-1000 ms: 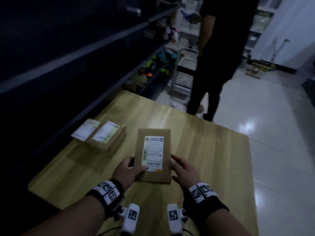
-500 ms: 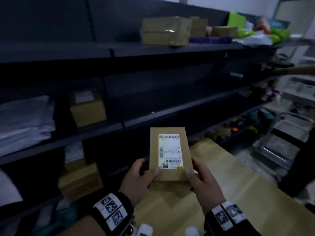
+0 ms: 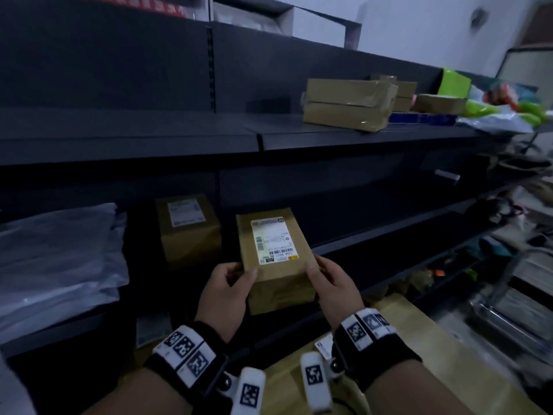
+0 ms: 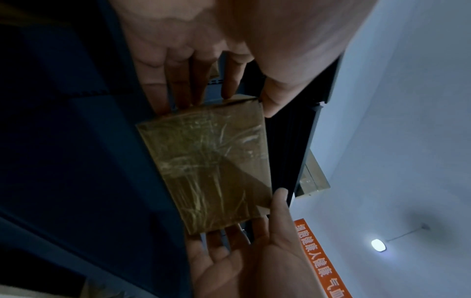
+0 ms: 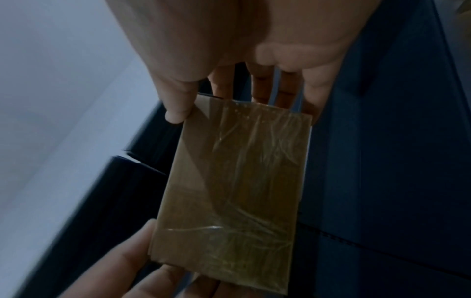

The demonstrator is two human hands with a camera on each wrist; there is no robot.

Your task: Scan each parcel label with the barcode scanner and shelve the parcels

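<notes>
A brown cardboard parcel [image 3: 276,277] with a white barcode label [image 3: 273,239] on top is held up in front of the dark shelving, level with the middle shelf [image 3: 374,244]. My left hand [image 3: 236,280] grips its near left corner, thumb on top. My right hand [image 3: 323,280] grips the near right corner the same way. In the left wrist view the parcel's taped end [image 4: 211,171] sits between thumb and fingers [image 4: 178,90]. The right wrist view shows the same taped end [image 5: 237,191]. No barcode scanner is in view.
Another labelled box [image 3: 188,232] stands on the middle shelf just left of the held parcel, with plastic-wrapped bundles [image 3: 59,259] further left. Taped boxes [image 3: 347,106] lie on the upper shelf. The wooden table [image 3: 419,354] is below my wrists.
The parcel has come up off the table in both hands and moved towards the shelving. My view has swung from the table to the shelves.
</notes>
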